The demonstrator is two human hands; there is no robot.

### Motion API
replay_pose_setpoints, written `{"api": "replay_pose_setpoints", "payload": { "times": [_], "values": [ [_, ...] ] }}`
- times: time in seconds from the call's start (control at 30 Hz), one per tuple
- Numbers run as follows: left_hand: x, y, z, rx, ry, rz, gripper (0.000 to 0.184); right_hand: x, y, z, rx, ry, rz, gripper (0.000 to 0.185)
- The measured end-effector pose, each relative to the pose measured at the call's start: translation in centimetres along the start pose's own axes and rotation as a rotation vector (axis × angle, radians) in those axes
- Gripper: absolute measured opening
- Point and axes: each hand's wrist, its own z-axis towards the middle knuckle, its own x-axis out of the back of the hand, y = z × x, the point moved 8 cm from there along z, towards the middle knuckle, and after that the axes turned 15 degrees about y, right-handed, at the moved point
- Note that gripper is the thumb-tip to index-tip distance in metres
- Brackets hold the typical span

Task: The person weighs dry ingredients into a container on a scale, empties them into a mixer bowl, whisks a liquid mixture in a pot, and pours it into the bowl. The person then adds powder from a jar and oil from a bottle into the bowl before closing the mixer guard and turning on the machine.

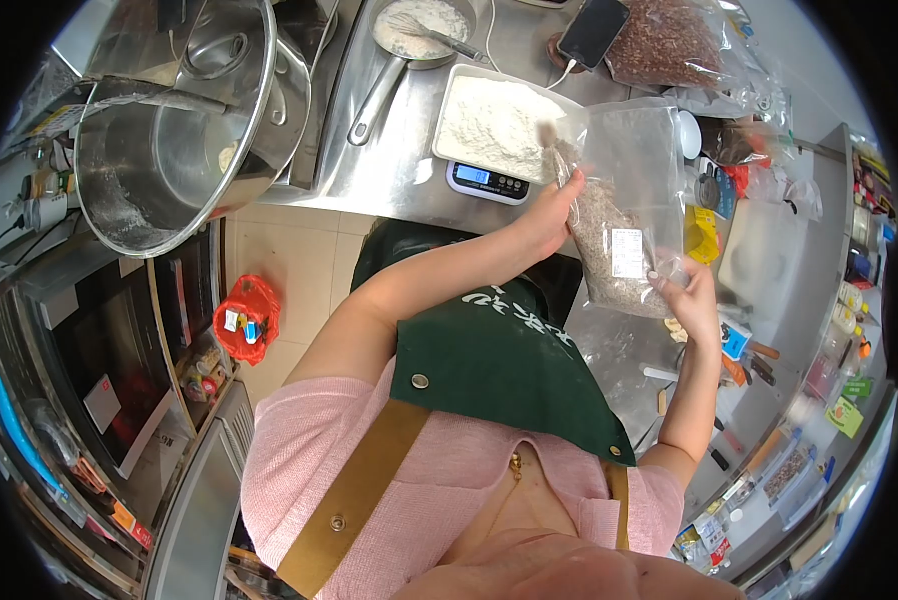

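A clear plastic bag (609, 220) with brownish flakes and a white label is tilted over a white tray of flour (494, 120). My left hand (549, 215) grips the bag near its mouth, beside the tray's right edge. Lower down, my right hand (687, 298) holds the bag's bottom corner. Brownish material, blurred, shows at the bag's opening above the flour. Under the tray's front edge is a digital scale (487, 182) with a lit blue display.
A pan (419, 45) holding white powder and a whisk stands behind the tray. The large metal mixing bowl (179, 150) is at left. A phone (594, 33) and a bag of dark red pieces (669, 45) lie at the back right.
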Motion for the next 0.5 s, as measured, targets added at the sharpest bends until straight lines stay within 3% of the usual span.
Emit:
{"api": "replay_pose_setpoints", "payload": {
  "times": [0.5],
  "values": [
    [-0.48, 0.59, 0.38, -0.022, -0.057, -0.047, 0.042, 0.37, 0.38, -0.19, 0.009, 0.021, -0.004, 0.030]
  ]
}}
